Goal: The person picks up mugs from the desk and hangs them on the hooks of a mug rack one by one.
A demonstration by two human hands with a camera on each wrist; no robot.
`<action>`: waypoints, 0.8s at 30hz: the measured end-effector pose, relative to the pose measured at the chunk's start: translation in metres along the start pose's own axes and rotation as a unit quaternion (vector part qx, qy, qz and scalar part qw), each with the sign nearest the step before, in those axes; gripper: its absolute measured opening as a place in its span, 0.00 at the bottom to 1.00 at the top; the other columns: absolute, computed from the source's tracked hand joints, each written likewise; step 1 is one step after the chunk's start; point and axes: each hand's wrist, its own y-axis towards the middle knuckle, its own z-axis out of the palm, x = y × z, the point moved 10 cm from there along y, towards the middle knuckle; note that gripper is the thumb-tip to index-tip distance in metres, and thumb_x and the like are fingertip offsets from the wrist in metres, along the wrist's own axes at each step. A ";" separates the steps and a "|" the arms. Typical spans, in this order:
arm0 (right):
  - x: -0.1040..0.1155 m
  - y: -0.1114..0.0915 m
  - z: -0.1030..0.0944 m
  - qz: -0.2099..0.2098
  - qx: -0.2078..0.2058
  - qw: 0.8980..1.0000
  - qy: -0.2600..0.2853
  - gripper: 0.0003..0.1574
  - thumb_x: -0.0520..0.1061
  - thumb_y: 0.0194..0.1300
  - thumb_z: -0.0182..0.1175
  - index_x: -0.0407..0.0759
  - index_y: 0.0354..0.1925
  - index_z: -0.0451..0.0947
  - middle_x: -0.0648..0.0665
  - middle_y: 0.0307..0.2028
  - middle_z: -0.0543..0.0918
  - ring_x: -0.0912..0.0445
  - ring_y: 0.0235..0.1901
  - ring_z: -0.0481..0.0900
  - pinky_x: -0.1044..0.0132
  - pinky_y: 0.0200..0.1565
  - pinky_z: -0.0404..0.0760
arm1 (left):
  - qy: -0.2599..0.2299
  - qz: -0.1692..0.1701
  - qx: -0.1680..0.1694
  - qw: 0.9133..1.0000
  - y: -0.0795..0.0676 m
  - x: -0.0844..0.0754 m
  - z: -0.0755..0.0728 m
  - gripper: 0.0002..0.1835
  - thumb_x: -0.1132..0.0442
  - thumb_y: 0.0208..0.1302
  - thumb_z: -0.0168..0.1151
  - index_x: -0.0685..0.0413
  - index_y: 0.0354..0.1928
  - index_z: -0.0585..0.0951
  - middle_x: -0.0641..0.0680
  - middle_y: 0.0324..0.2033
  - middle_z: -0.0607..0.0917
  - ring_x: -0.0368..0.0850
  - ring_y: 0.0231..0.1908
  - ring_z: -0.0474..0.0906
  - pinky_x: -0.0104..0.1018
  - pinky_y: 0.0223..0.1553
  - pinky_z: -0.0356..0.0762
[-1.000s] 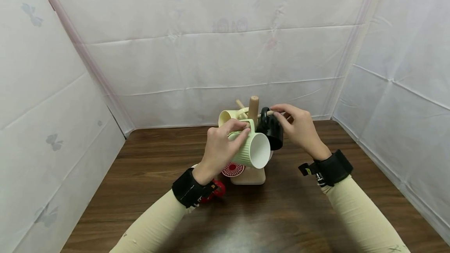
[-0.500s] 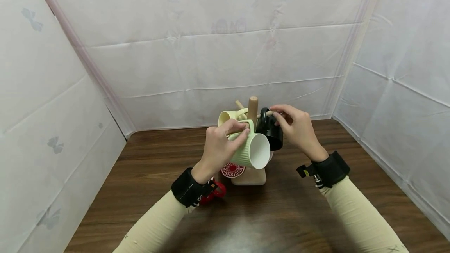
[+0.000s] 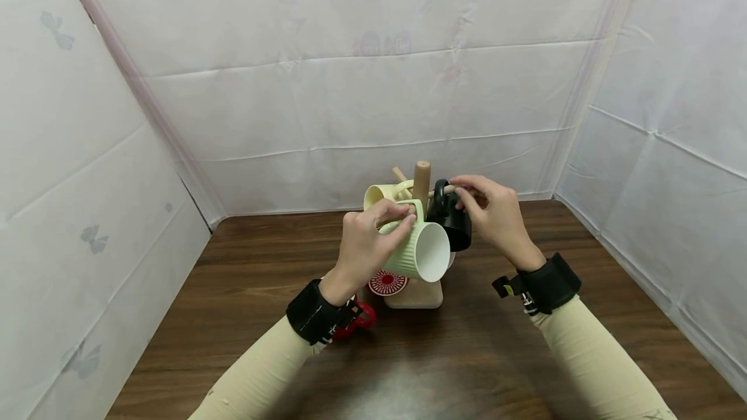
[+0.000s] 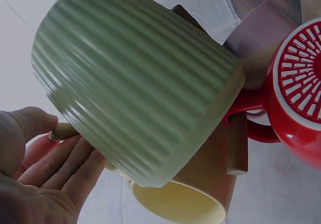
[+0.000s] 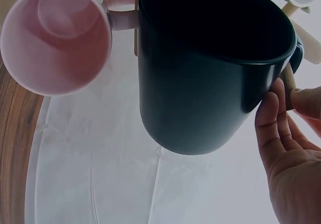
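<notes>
A wooden mug tree stands on the table, mugs hanging from its pegs. My left hand pinches the tip of a wooden peg between thumb and fingers. On that peg hangs a ribbed pale green mug, its white inside turned right. My right hand pinches the tip of another peg, where a black mug hangs by its handle. Behind the green mug is a yellow mug. A red mug with a patterned bottom and a pink mug hang lower.
The tree's pale base rests on the dark wooden table. Something red and curved shows beside my left wristband. White sheeting walls off the back and both sides.
</notes>
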 end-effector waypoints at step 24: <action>0.030 0.001 -0.016 0.021 -0.045 0.998 0.048 0.12 0.30 0.58 0.59 0.33 0.43 0.79 0.35 0.31 0.81 0.51 0.22 0.78 0.71 0.26 0.77 | -0.011 0.010 0.001 1.000 0.000 0.002 0.001 0.05 0.68 0.54 0.66 0.60 0.33 0.81 0.54 0.32 0.85 0.38 0.35 0.80 0.32 0.36 0.79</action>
